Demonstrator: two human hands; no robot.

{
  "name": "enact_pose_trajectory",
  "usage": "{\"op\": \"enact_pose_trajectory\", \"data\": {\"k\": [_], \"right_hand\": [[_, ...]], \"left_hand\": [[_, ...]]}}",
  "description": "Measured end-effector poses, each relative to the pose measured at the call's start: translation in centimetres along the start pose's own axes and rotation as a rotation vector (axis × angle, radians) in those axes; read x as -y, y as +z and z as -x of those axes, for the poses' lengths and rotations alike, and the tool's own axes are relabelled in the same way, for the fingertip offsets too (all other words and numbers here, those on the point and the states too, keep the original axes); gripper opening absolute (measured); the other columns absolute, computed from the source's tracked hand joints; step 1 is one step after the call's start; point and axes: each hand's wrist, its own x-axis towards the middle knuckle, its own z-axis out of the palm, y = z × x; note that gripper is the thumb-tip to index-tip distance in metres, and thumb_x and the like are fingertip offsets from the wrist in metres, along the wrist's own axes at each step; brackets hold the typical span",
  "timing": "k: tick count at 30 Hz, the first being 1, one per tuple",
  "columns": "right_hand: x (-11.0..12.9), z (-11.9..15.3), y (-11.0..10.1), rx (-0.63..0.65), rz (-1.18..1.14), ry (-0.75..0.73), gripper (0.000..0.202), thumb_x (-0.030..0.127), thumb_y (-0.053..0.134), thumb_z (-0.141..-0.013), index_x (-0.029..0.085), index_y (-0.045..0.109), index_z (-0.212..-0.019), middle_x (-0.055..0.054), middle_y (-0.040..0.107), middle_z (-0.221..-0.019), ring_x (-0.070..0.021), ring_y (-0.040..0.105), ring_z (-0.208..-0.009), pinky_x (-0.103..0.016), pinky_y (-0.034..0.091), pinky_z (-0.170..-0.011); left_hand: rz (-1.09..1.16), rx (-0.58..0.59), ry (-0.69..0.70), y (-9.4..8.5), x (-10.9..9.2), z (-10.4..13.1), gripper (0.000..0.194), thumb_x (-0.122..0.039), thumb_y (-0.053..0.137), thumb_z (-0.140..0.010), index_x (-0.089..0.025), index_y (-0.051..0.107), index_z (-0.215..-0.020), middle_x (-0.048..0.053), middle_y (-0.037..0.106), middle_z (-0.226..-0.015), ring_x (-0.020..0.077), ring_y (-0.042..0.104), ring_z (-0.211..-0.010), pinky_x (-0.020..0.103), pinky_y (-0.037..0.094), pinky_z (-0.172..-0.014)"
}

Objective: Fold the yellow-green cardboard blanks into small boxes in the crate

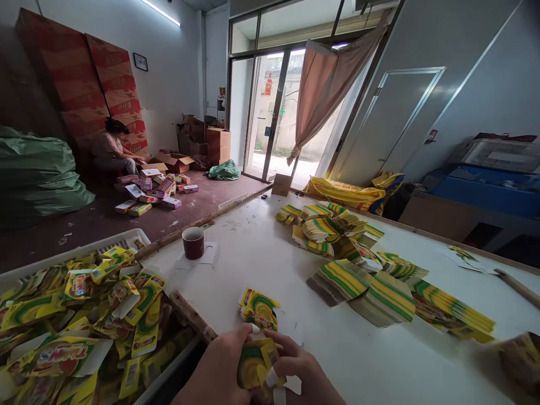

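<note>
Low at the table's front edge, my left hand [223, 364] and my right hand [304, 368] both grip a small yellow and green candy carton [252, 365]. Its white flaps stick out below my right fingers. White coverings show on some of my fingertips. Just beyond lies a small pile of flat yellow cartons [260, 309] on the white table [253, 253]. To my left, a light plastic crate [134, 239] is heaped with folded yellow cartons [79, 284], several with open flaps. Fanned stacks of flat carton blanks [371, 292] lie to the right.
A dark red mug [193, 243] stands on paper at the table's left side. A wooden stick [518, 287] lies at the right edge. On the floor, a seated person [113, 149] is beside scattered boxes [156, 191]. A green sack [37, 174] stands at left.
</note>
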Motion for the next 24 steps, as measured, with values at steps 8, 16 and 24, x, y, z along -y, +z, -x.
{"op": "enact_pose_trajectory", "data": {"k": [8, 16, 24], "right_hand": [[2.6, 0.2, 0.9, -0.044, 0.252, 0.198, 0.013, 0.021, 0.067, -0.086, 0.024, 0.067, -0.099, -0.018, 0.058, -0.142, -0.0297, 0.063, -0.124, -0.043, 0.055, -0.098], [2.5, -0.3, 0.0, 0.058, 0.223, 0.215, 0.019, 0.016, 0.058, -0.09, 0.026, 0.063, -0.106, -0.014, 0.059, -0.138, -0.0264, 0.064, -0.12, -0.039, 0.055, -0.093], [2.7, -0.9, -0.4, 0.204, 0.192, 0.239, 0.012, 0.017, 0.057, -0.092, 0.026, 0.064, -0.097, -0.012, 0.059, -0.134, -0.0265, 0.059, -0.127, -0.039, 0.054, -0.096]], "left_hand": [[-0.144, 0.087, -0.011, -0.9, -1.0, -0.6, 0.048, -0.032, 0.069, -0.065, -0.021, 0.054, -0.109, 0.01, 0.072, -0.101, 0.0324, 0.07, -0.092, 0.04, 0.051, -0.08], [-0.216, 0.14, -0.017, -1.3, -0.6, -0.7, 0.055, -0.037, 0.072, -0.067, -0.021, 0.056, -0.117, 0.008, 0.072, -0.102, 0.0309, 0.07, -0.094, 0.039, 0.053, -0.081], [-0.207, 0.205, -0.011, -2.1, 0.1, -0.9, 0.062, -0.037, 0.074, -0.066, -0.02, 0.052, -0.122, 0.008, 0.073, -0.102, 0.0302, 0.071, -0.092, 0.038, 0.054, -0.08]]}}
